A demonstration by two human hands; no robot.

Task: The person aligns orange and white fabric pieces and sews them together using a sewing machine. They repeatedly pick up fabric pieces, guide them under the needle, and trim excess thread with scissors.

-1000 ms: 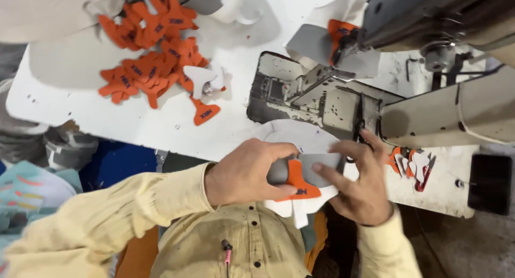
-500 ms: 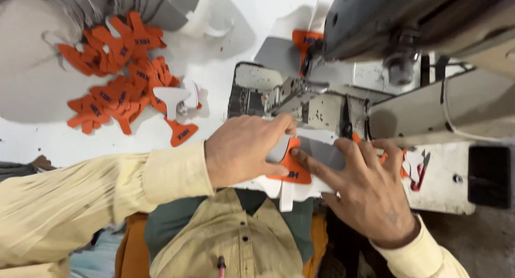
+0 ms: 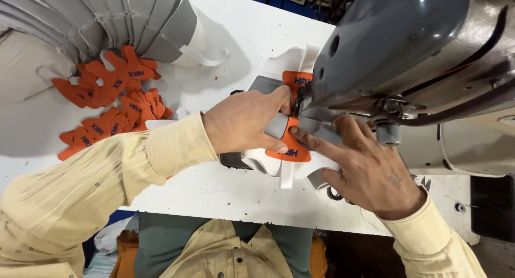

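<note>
Pinning the workpiece from both sides: left hand [image 3: 241, 122] is pressing down on the grey-and-white shoe panel [image 3: 276, 125], fingers curled closed over its near edge, thumb on the orange tab piece [image 3: 289, 149]. Right hand [image 3: 370, 173] is lying flat beside it, fingers spread open, index tip touching the orange tab and steering it. Neither hand is gripping, both are pressing.

Workpiece is sitting on the bench [image 3: 214, 189], its far end tucked under the head of the grey sewing machine [image 3: 386, 42], a second orange tab showing right at the needle area. The needle itself is hidden behind the machine head.

To do this step well, in my judgement: keep both hands flat and tensioning the panel evenly, keep the tab's edge square to the feed, fingertips staying clear of the foot.

Containers: none in view. Farther left, a loose pile of orange tabs [image 3: 107, 101] is lying straight on the bench, and beyond it a fanned stack of grey panels [image 3: 107, 15] is leaning together.
</note>
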